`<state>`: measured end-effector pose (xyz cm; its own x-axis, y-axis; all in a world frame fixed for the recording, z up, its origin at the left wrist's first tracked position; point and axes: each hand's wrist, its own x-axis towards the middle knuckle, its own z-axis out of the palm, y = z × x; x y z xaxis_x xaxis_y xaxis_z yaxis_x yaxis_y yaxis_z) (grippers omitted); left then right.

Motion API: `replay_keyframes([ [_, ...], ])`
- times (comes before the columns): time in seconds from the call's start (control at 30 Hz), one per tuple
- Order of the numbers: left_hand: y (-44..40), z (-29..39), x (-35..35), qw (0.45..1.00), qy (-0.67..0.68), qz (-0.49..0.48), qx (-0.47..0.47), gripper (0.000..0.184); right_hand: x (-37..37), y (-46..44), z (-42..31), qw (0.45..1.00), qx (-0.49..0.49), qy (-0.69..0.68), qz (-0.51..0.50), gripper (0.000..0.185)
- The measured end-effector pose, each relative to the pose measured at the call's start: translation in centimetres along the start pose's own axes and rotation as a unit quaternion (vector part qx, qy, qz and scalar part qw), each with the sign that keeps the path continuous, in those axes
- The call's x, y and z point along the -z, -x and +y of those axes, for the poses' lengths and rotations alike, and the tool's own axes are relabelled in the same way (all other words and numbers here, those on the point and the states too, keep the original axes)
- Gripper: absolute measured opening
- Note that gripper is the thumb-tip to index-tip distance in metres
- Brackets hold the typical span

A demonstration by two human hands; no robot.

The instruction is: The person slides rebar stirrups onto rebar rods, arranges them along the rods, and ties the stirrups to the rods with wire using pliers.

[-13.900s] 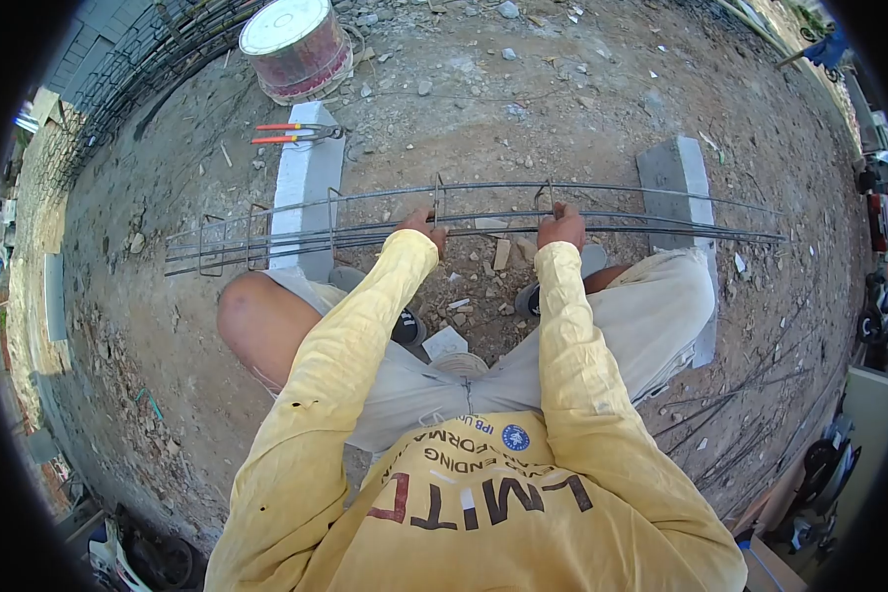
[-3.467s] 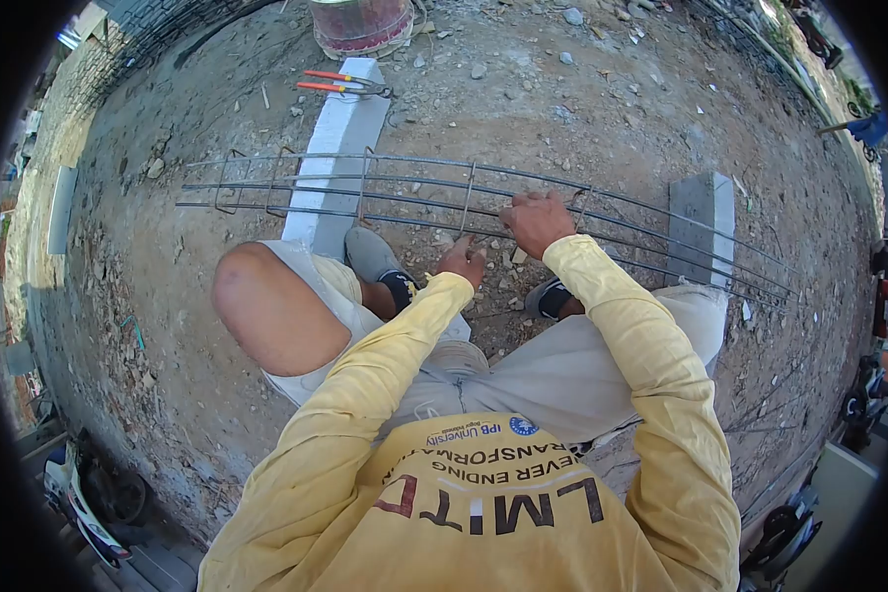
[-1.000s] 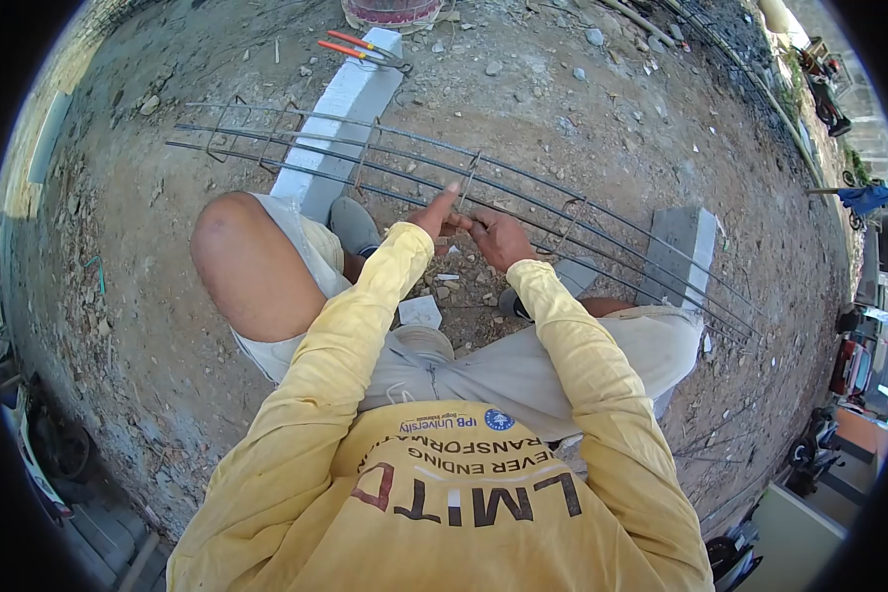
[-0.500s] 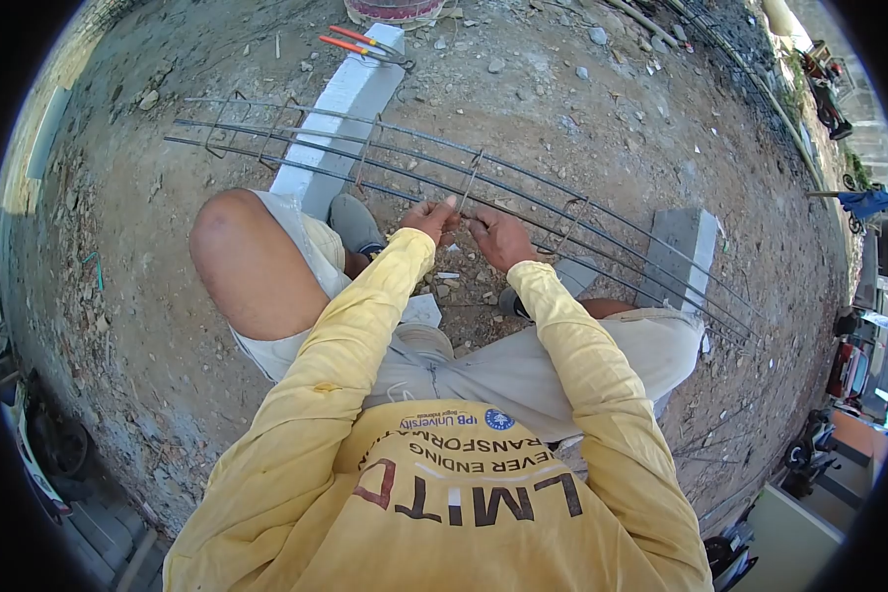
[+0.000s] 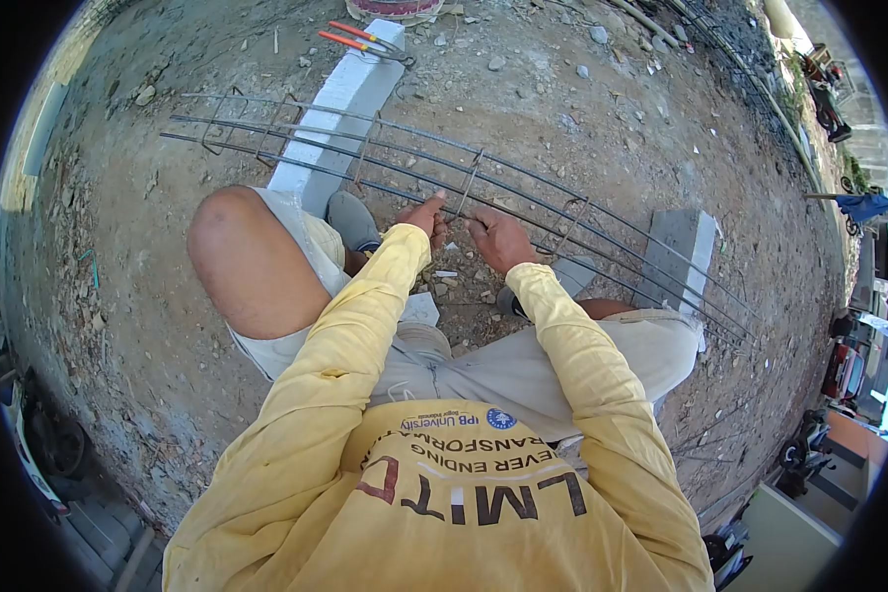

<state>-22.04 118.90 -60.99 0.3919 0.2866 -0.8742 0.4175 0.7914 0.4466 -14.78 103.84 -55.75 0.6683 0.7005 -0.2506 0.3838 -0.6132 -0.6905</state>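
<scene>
A long rebar cage (image 5: 409, 155), made of thin steel bars with bent square stirrups, lies slantwise in front of me. My left hand (image 5: 426, 216) is closed around the nearest bar, thumb on top, just left of a middle stirrup (image 5: 471, 178). On the other side of that stirrup, my right hand (image 5: 501, 241) has its fingers curled in a pinch at the same bar. Whatever lies between those right fingertips is too small to make out. Orange-handled pliers (image 5: 363, 41) lie at the far end of the left white block.
The cage rests across a long white block (image 5: 331, 123) on the left and a grey-white block (image 5: 683, 255) on the right. A round tub (image 5: 395, 8) stands at the top edge. Stones and debris dot the dirt ground (image 5: 523, 109). Motorcycles stand far right.
My left hand has shifted slightly left and its thumb has come down toward the bar. The cage's left end has slid a little left. My right hand has barely moved.
</scene>
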Motion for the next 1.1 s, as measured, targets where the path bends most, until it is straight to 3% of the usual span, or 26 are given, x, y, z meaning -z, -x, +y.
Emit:
replay_keyframes([
  [0.3,-1.2,0.1,-1.1,0.993,-0.056,0.073,-0.074,0.027,-1.9,1.0,-0.6,0.997,-0.025,0.024,0.069,0.026],
  [0.4,-2.4,-0.3,-0.7,0.996,-0.045,0.024,-0.076,0.024,-2.9,1.6,-1.0,0.994,-0.027,-0.002,0.110,0.024],
  [0.5,-1.9,-0.5,-0.7,0.982,-0.132,0.054,-0.126,0.041,-3.6,2.2,-1.5,0.989,-0.042,-0.035,0.139,0.023],
  [0.6,-6.9,-2.1,0.7,0.936,-0.313,0.093,-0.132,0.067,-4.0,2.4,-1.5,0.984,-0.063,-0.074,0.152,0.028],
  [0.7,-3.5,-1.3,0.5,0.887,-0.390,0.127,-0.209,0.078,-4.5,2.8,-1.4,0.978,-0.081,-0.112,0.159,0.030],
  [0.8,-1.8,-1.4,0.7,0.865,-0.410,0.128,-0.260,0.074,-5.4,2.8,-0.8,0.969,-0.098,-0.152,0.170,0.028],
  [0.9,-3.4,-1.9,2.4,0.876,-0.392,0.002,-0.280,0.062,-6.7,2.6,0.3,0.959,-0.104,-0.197,0.175,0.028],
  [1.0,-4.1,-2.7,2.7,0.884,-0.359,0.003,-0.301,0.046,-7.1,2.4,0.9,0.958,-0.083,-0.210,0.179,0.029],
  [1.1,-4.4,-2.7,2.8,0.900,-0.345,-0.002,-0.267,0.033,-6.7,2.5,0.6,0.959,-0.071,-0.213,0.176,0.030],
])
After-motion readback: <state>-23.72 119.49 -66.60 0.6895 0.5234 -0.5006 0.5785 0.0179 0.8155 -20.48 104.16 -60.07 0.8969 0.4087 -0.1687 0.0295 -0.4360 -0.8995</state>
